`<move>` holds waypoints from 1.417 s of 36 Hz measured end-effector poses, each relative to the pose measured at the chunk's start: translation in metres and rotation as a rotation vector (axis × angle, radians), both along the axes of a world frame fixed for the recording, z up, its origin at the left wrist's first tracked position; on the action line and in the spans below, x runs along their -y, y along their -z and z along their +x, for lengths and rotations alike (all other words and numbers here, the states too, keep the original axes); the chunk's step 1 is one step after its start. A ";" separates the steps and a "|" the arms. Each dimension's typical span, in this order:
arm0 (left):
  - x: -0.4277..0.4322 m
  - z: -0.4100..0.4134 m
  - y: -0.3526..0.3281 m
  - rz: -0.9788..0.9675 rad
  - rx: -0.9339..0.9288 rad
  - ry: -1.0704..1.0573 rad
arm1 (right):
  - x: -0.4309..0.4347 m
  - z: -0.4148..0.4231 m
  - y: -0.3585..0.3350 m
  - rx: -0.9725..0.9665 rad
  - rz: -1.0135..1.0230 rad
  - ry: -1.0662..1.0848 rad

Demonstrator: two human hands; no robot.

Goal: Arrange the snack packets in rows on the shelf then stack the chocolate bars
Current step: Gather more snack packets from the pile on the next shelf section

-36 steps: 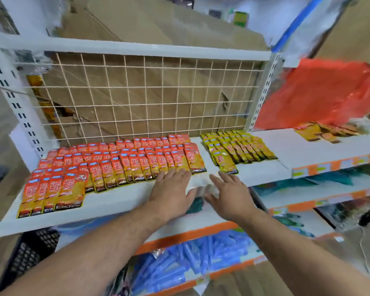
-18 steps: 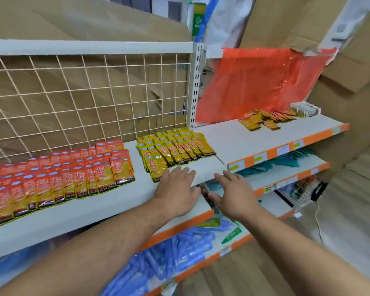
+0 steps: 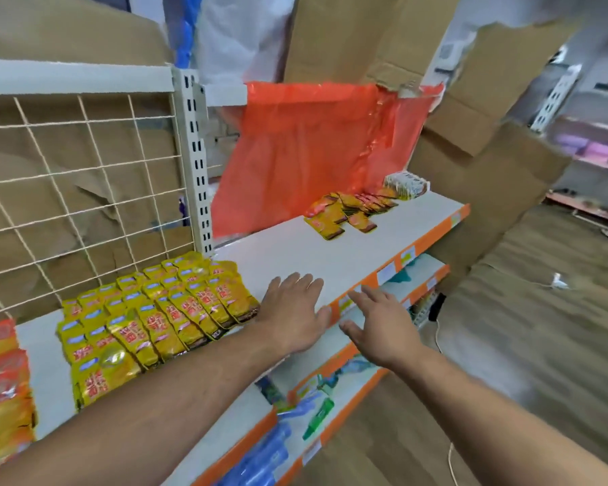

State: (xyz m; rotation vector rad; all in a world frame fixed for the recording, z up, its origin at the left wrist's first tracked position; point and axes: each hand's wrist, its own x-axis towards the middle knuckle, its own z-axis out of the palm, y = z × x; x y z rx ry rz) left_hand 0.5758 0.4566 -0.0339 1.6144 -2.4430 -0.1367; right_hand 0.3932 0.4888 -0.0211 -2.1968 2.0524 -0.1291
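Yellow snack packets (image 3: 162,306) carry red lettering; orange-red packets (image 3: 0,387) lie at the left. The shelf (image 3: 330,254) is white, orange-edged; an orange plastic sheet (image 3: 313,149) hangs behind.

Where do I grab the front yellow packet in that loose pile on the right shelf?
Probably its near edge, from the open front of the shelf: the yellow packet lies flat, foremost in the pile, neighbours crowding its far end. Slide fingers under and pinch.
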 end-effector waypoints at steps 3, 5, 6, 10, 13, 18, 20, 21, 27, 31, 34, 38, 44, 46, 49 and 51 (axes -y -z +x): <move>0.034 -0.016 -0.002 -0.020 0.011 0.037 | 0.025 -0.013 -0.003 0.000 -0.021 0.037; 0.055 -0.030 -0.002 -0.023 0.010 0.050 | 0.040 -0.023 -0.002 0.000 -0.024 0.062; 0.061 -0.033 -0.002 -0.018 0.008 0.049 | 0.044 -0.026 -0.002 -0.002 -0.025 0.059; 0.090 -0.060 -0.002 0.010 0.006 0.080 | 0.067 -0.051 0.003 0.022 -0.006 0.075; 0.114 -0.085 -0.002 0.010 0.015 0.098 | 0.089 -0.079 0.005 0.043 -0.011 0.100; 0.148 -0.132 0.002 0.022 0.017 0.081 | 0.125 -0.127 0.013 0.072 -0.011 0.094; 0.161 -0.151 0.003 0.019 0.014 0.060 | 0.144 -0.147 0.013 0.077 0.001 0.073; 0.168 -0.159 0.003 0.013 0.015 0.046 | 0.154 -0.157 0.013 0.086 0.006 0.058; 0.203 -0.202 0.003 0.028 0.006 -0.088 | 0.212 -0.205 0.001 0.106 0.015 -0.057; 0.220 -0.217 0.004 0.019 0.010 -0.194 | 0.245 -0.224 -0.004 0.097 0.025 -0.158; 0.227 -0.220 0.006 0.024 -0.005 -0.257 | 0.264 -0.228 -0.003 0.133 0.048 -0.213; 0.236 -0.211 0.008 0.030 0.021 -0.324 | 0.286 -0.219 0.003 0.220 0.069 -0.271; 0.257 -0.183 0.015 0.052 -0.095 -0.468 | 0.318 -0.191 0.008 0.357 0.137 -0.303; 0.265 -0.174 0.020 0.085 -0.146 -0.517 | 0.327 -0.181 0.010 0.386 0.177 -0.305; 0.275 -0.162 0.028 0.120 -0.242 -0.598 | 0.341 -0.168 0.016 0.414 0.223 -0.321; 0.280 -0.154 0.032 0.135 -0.284 -0.675 | 0.351 -0.159 0.019 0.441 0.233 -0.327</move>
